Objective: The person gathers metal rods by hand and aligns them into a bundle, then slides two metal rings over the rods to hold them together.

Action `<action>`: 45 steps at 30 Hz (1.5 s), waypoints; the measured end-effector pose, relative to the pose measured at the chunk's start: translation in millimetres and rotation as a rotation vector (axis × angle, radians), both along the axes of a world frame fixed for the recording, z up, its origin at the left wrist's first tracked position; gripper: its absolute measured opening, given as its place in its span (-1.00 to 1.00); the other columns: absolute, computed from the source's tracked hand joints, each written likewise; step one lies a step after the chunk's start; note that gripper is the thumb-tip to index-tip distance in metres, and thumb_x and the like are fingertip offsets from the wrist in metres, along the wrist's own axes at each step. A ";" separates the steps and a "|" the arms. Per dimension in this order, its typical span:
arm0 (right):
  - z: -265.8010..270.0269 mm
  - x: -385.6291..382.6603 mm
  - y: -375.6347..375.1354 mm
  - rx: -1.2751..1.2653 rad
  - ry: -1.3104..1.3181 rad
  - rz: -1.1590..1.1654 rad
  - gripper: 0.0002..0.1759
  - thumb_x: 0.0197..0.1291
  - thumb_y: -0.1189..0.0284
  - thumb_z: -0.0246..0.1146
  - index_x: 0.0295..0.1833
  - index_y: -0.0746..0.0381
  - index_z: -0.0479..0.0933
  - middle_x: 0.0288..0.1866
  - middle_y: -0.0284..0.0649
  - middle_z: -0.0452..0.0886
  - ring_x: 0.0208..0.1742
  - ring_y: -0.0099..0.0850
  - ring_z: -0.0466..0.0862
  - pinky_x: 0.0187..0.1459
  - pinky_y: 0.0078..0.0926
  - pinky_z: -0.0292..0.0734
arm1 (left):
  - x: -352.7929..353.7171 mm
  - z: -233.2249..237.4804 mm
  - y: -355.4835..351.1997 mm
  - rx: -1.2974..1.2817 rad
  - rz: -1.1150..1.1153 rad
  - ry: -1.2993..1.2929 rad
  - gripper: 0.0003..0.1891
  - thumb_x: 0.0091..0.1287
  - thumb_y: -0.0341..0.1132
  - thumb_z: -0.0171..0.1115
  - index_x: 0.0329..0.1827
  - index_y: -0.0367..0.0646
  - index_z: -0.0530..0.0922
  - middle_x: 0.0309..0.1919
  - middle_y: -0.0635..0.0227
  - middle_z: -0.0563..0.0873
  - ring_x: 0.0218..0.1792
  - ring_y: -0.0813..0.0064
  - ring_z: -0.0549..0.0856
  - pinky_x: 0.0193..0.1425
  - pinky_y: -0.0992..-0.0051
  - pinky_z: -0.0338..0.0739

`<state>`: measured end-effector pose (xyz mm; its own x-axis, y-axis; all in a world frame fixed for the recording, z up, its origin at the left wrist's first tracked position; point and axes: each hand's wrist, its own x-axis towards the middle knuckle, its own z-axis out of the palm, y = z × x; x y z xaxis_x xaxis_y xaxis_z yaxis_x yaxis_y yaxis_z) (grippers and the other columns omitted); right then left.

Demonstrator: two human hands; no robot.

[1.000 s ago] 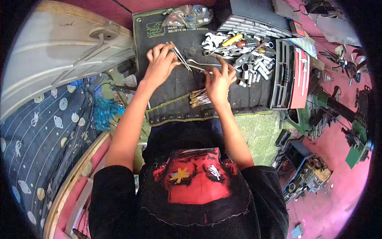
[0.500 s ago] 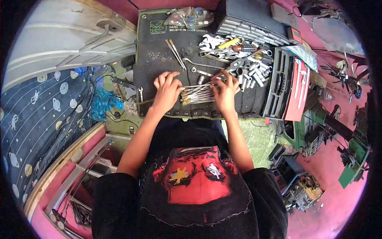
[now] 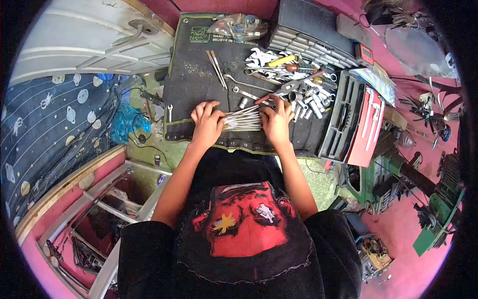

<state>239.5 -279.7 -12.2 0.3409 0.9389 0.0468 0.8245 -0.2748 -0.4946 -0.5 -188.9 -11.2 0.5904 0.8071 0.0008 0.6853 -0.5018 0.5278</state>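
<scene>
A bundle of thin metal rods lies near the front edge of the dark tool mat. My left hand is at the bundle's left end, fingers curled and touching the rod tips. At the right end, my right hand has its fingers bent around the rods. Two more rods with brownish ends lie apart, farther up the mat. Just beyond the bundle are a combination wrench and a small socket. My fingers hide the rod ends.
A heap of wrenches, screwdrivers and sockets covers the mat's right half. Beside it are a dark tray and a red case. A drawer cabinet and a plastic bag stand at the back. One small wrench lies far left.
My hands have closed in on both ends of the bundle, and the rods lie closer together. The whole view has shifted slightly.
</scene>
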 end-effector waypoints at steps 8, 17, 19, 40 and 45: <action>4.8 0.6 8.0 0.021 0.020 -0.008 -0.78 0.13 0.45 0.54 -0.07 0.03 0.84 0.42 -0.28 0.57 0.43 0.01 0.41 0.41 0.10 0.27 | -2.5 -1.3 7.6 0.004 0.045 -0.020 -0.85 0.36 -0.28 0.46 -0.10 -0.11 0.76 0.34 0.26 0.62 0.44 0.04 0.42 0.52 -0.03 0.18; 8.1 -27.0 33.4 0.030 0.033 -0.042 -0.78 0.14 0.43 0.54 -0.07 0.06 0.82 0.42 -0.15 0.55 0.44 0.05 0.39 0.43 0.17 0.26 | -14.0 -8.4 40.0 0.025 0.039 -0.021 -0.86 0.36 -0.29 0.47 -0.10 -0.09 0.76 0.32 0.30 0.64 0.43 0.03 0.44 0.51 -0.03 0.19; 6.9 -36.7 42.4 0.011 -0.003 -0.047 -0.77 0.15 0.40 0.55 -0.05 0.09 0.82 0.42 -0.14 0.54 0.45 0.06 0.38 0.41 0.17 0.26 | -15.3 -10.5 52.1 0.052 0.037 -0.037 -0.87 0.33 -0.32 0.48 -0.10 -0.07 0.76 0.28 0.31 0.65 0.41 0.03 0.45 0.49 -0.03 0.20; -25.8 -125.0 142.4 -0.030 -0.150 -0.270 -0.70 0.21 0.34 0.43 -0.01 0.26 0.74 0.40 -0.03 0.50 0.47 0.10 0.39 0.44 0.23 0.25 | 9.6 -39.7 218.9 0.323 -0.324 -0.034 -0.67 0.24 -0.34 0.53 0.08 0.12 0.79 0.28 0.48 0.67 0.39 0.17 0.49 0.46 0.02 0.23; -36.8 -127.9 148.3 -0.041 -0.205 -0.316 -0.72 0.22 0.36 0.37 -0.03 0.29 0.74 0.40 -0.07 0.51 0.47 0.07 0.40 0.44 0.21 0.24 | 12.0 -45.4 224.9 0.327 -0.361 -0.010 -0.68 0.27 -0.30 0.52 0.09 0.16 0.79 0.29 0.49 0.66 0.39 0.17 0.48 0.46 0.01 0.23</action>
<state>111.7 -131.3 -49.0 0.6015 0.7915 0.1088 0.7768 -0.5475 -0.3113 11.6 35.9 -56.6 0.8314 0.5069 0.2275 0.4321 -0.8473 0.3087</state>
